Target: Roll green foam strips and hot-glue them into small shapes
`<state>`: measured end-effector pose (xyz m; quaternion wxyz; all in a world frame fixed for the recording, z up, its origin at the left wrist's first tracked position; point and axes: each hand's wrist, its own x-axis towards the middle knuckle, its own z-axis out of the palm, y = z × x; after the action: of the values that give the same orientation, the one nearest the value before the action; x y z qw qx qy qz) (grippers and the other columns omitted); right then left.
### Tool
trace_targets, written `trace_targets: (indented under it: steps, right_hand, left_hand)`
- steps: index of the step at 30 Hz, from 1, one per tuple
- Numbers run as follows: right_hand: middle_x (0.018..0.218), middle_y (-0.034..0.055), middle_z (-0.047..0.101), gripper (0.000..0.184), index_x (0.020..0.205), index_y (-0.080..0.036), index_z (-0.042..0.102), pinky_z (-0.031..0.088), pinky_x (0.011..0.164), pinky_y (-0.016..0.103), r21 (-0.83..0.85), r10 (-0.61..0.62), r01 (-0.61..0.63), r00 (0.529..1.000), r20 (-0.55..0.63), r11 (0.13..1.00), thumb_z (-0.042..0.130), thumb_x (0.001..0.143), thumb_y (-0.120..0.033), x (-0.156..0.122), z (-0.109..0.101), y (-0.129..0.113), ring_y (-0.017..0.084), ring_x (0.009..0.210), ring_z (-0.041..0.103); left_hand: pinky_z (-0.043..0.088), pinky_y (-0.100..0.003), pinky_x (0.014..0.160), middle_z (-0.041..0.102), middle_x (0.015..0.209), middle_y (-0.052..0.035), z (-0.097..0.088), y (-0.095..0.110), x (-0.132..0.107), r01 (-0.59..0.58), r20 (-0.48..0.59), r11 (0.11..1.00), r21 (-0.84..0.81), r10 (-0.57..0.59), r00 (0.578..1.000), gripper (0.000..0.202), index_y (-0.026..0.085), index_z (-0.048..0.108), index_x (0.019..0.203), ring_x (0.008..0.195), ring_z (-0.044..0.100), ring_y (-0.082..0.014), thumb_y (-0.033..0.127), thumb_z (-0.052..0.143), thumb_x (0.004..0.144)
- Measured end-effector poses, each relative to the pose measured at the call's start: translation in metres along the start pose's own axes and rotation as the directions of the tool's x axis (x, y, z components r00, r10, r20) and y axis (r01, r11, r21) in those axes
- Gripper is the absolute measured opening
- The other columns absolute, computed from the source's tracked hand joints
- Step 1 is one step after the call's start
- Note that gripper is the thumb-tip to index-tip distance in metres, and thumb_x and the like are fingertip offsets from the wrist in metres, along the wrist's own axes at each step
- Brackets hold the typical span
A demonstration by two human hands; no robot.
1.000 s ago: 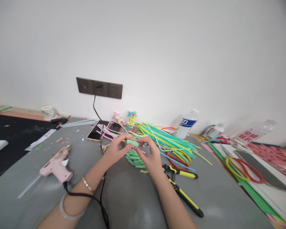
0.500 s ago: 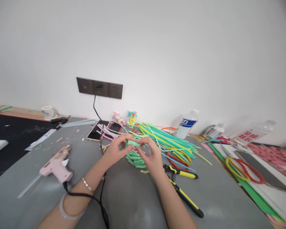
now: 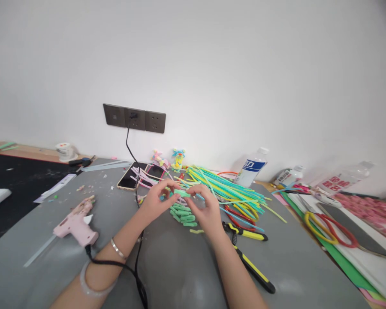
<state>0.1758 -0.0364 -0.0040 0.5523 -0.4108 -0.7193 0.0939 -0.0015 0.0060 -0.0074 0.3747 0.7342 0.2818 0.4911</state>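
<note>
Between my fingertips is a short light-green piece of pipe cleaner (image 3: 182, 193), lying roughly level. My left hand (image 3: 159, 199) pinches its left end with thumb and forefinger. The right end is pinched by my right hand (image 3: 206, 208). Just below the fingers, a small pile of green folded pipe-cleaner pieces (image 3: 184, 214) rests on the grey table mat (image 3: 176, 266). Behind my right hand spreads a bundle of long green, yellow and blue pipe cleaners (image 3: 231, 189). Yellow-and-black pliers (image 3: 249, 257) lie spread beside my right wrist.
A pink glue gun (image 3: 79, 227) lies at left, its black cable (image 3: 137, 274) passing by my left forearm. Phones (image 3: 130, 177) and small figures (image 3: 178, 159) sit towards the wall. A bottle (image 3: 251, 167) stands behind the bundle; scissors (image 3: 330, 229) lie at right on coloured sheets.
My fingers have shifted slightly on the green piece, which shows a little longer between them. My right hand has moved slightly right.
</note>
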Motion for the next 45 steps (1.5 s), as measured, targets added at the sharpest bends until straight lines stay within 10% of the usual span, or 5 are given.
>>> trace_targets:
  steps: [45]
  right_hand:
    - [0.083,0.003,0.063,0.005,0.088,-0.023,0.058,0.045,0.077,0.036,0.027,-0.007,0.004,0.996,0.086,1.0,0.062,0.086,-0.019,0.001,-0.004,-0.0011,0.02,0.081,0.058]
  left_hand:
    - [0.044,-0.026,0.07,0.064,0.085,-0.0039,-0.0023,-0.0011,-0.0004,-0.04,0.004,0.997,0.064,0.04,0.999,0.005,0.017,0.062,0.087,0.077,0.056,-0.0153,0.02,0.061,0.083]
